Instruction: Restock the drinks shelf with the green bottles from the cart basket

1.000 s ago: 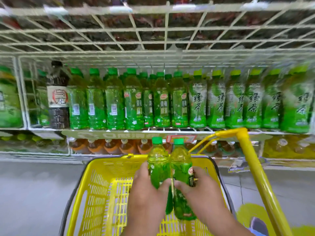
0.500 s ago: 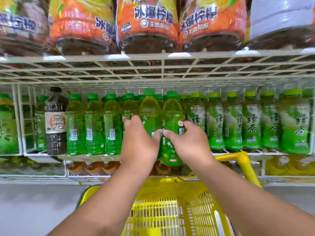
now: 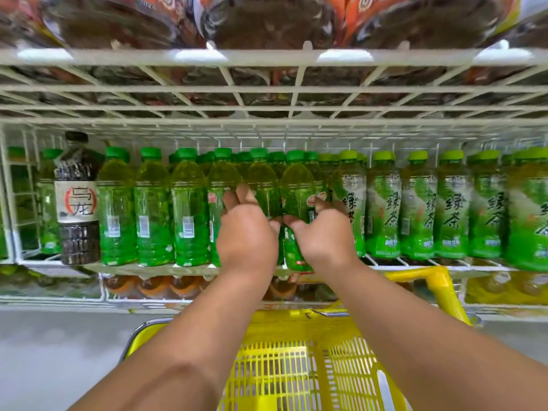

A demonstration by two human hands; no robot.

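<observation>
left hand [image 3: 246, 232]: grasping a green bottle [image 3: 264, 188], fingers curled round its body, at the front row of the drinks shelf [image 3: 189, 269].
right hand [image 3: 324, 235]: grasping a second bottle [image 3: 296, 197], base at or just past the front edge of the shelf; whether it sits fully on the wire cannot be told.
both bottles: upright, side by side, touching or nearly so, between the plain green row to the left and the light-capped tea bottles [image 3: 418, 209] to the right.
basket [image 3: 296, 366]: yellow, near and below the arms; no bottles visible in the part shown.

risks, judged: the slot looks tight, so pushing in could knock a neighbour or the row behind over. a base left on the front edge could tip toward the basket once let go. two bottles handled at once leave no spare hand to steady the row.

setting: white wire shelving, dark bottle [image 3: 77, 200] at far left, orange-labelled bottles on the tier above [image 3: 267, 57], amber drinks [image 3: 154, 286] below, pale grey floor [image 3: 59, 345].
</observation>
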